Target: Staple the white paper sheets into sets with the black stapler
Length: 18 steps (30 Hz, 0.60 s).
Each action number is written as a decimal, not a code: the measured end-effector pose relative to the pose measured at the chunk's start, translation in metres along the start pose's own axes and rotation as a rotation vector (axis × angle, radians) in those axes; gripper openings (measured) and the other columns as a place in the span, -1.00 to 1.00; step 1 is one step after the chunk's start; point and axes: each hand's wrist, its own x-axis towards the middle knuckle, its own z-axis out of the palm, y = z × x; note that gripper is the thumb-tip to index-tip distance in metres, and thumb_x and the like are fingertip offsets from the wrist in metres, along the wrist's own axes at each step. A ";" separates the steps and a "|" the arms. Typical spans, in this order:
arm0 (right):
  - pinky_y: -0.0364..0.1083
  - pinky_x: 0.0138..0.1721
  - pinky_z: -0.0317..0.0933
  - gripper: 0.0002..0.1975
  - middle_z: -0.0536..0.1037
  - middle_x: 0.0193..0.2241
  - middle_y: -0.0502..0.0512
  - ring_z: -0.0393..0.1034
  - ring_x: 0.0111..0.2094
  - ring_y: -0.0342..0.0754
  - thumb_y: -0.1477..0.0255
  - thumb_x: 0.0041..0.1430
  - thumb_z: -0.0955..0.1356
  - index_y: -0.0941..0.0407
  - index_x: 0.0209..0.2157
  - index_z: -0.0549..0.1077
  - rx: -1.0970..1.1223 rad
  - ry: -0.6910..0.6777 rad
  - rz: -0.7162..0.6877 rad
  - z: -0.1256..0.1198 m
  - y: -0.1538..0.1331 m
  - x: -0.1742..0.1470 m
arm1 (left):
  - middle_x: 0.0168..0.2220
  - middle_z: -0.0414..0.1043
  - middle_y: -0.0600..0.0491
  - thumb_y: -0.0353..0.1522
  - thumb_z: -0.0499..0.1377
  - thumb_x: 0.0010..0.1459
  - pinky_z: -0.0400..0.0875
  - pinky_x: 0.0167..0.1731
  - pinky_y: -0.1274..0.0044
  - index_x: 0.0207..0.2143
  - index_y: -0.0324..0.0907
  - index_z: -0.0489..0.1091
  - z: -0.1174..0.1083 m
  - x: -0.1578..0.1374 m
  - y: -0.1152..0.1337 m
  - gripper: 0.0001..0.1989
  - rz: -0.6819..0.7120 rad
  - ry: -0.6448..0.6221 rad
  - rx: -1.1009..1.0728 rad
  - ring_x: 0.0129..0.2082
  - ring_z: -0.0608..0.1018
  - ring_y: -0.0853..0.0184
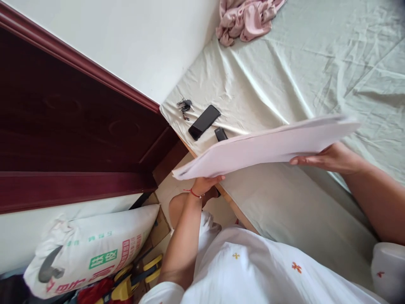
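Observation:
A wide, thin stack of white paper (262, 147) is held up above the bed's near edge, slightly bent and tilted, its right end blurred. My left hand (205, 185), with a red string bracelet at the wrist, grips its lower left edge, the thumb lying on the near side. Toward the other end, my right hand (333, 158) grips the lower right edge, also with the thumb in front. The fingers behind the stack are hidden on both hands.
On the pale green bed sheet (316, 76) lie a black phone (204, 122), a bunch of keys (185, 106), a small black object (220, 134) partly covered by the stack, and crumpled pink cloth (247, 19). A dark red wooden panel (79, 109) and a white sack (104, 240) stand at left.

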 end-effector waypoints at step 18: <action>0.08 -0.18 0.52 -0.47 0.73 -0.24 0.20 0.62 -0.20 0.17 -0.15 0.11 0.54 0.04 -0.22 0.71 -0.074 -0.111 0.134 0.002 0.007 0.002 | -0.05 0.73 -0.08 0.01 0.52 0.00 0.53 0.26 0.14 -0.15 -0.01 0.71 -0.003 0.010 -0.016 -0.56 0.236 -0.168 0.172 0.05 0.68 0.01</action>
